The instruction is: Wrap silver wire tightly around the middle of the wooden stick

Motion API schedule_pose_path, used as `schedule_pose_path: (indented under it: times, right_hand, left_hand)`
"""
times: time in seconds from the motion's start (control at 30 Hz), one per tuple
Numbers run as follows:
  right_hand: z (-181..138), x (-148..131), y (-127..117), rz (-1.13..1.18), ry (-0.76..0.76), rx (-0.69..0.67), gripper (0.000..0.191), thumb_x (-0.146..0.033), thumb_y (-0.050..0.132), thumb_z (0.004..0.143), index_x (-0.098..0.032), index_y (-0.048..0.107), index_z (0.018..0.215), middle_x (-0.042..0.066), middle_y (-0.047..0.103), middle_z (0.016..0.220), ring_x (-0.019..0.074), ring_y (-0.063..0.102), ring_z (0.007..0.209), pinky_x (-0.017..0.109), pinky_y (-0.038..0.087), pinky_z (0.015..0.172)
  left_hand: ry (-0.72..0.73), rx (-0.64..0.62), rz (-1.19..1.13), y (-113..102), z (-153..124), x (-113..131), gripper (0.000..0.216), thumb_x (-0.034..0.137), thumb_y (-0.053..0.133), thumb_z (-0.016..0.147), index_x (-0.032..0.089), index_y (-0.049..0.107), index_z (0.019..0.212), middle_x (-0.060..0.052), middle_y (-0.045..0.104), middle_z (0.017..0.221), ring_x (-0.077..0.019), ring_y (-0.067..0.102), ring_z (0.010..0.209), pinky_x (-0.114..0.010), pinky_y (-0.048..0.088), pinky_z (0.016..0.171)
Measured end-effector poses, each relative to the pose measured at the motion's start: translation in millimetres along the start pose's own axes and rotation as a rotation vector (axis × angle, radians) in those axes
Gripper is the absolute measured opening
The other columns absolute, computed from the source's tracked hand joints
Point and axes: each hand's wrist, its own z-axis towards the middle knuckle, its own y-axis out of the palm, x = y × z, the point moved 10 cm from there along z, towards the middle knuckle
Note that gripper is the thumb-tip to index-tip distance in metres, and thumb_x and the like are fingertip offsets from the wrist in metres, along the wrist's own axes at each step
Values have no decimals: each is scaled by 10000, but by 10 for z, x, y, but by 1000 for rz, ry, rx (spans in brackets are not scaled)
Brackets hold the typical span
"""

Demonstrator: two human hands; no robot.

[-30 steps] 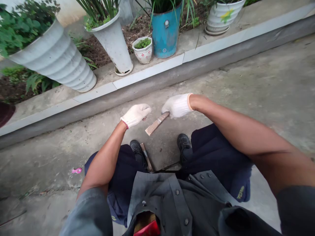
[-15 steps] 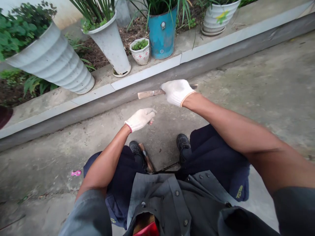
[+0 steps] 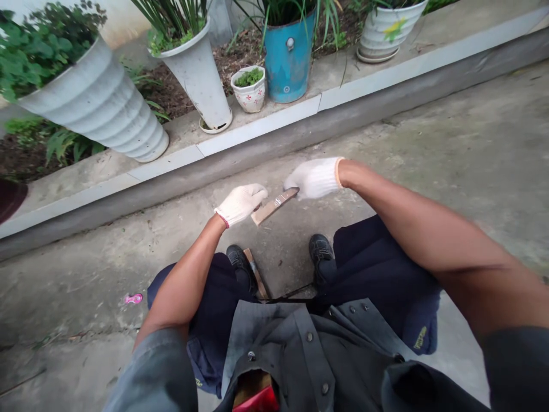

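Note:
My right hand [image 3: 315, 178], in a white knit glove, is closed around a flat strip of wood [image 3: 268, 212] with thin pale wire or string wound about its middle. The strip slants down to the left, and its far end is hidden in the glove. Close to its lower end is my left hand [image 3: 241, 204], gloved too, its fingers curled together. Whether they grip the wood or some small thing is unclear. A second wooden strip [image 3: 256, 274] with a similar pale band lies on the ground beside my left shoe [image 3: 235, 257].
A low tiled ledge [image 3: 257, 134] runs across ahead, bearing a ribbed white planter [image 3: 107, 103], a tall white pot [image 3: 201, 86], a small pot [image 3: 249, 94], a blue bucket [image 3: 287, 63] and another white pot [image 3: 381, 34]. A pink object [image 3: 134, 298] lies on the concrete at left.
My right hand has come down towards me, and the wooden strip has turned to a steeper slant with its lower end beside my left hand. The left fingers have curled in.

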Motion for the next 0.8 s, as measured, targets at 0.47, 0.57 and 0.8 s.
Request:
schedule_pose_path:
  times: [0.47, 0.57, 0.8]
  right_hand:
    - [-80, 371, -483, 168, 278, 386, 302, -404, 585, 921, -200, 730, 1090, 86, 688, 870, 224, 595, 802, 327, 379, 689]
    - [-85, 589, -520, 80, 438, 471, 336, -323, 568, 930, -197, 734, 1193, 149, 725, 983, 289, 642, 926, 366, 412, 757]
    - [73, 429, -183, -154, 445, 233, 300, -163, 547, 923, -98, 788, 1089, 238, 742, 1054, 338, 667, 1042, 434, 425, 881]
  left_hand:
    - [-97, 8, -513, 155, -44, 70, 325, 395, 476, 1012, 168, 667, 881, -46, 710, 743, -148, 670, 715, -284, 558, 770]
    - [-90, -55, -437, 229, -64, 156, 320, 382, 461, 1016, 178, 660, 870, -33, 715, 741, -147, 668, 713, -269, 536, 755]
    - [-72, -71, -185, 153, -106, 209, 317, 386, 451, 1007, 195, 695, 940, 23, 634, 654, -155, 597, 619, -276, 440, 659]
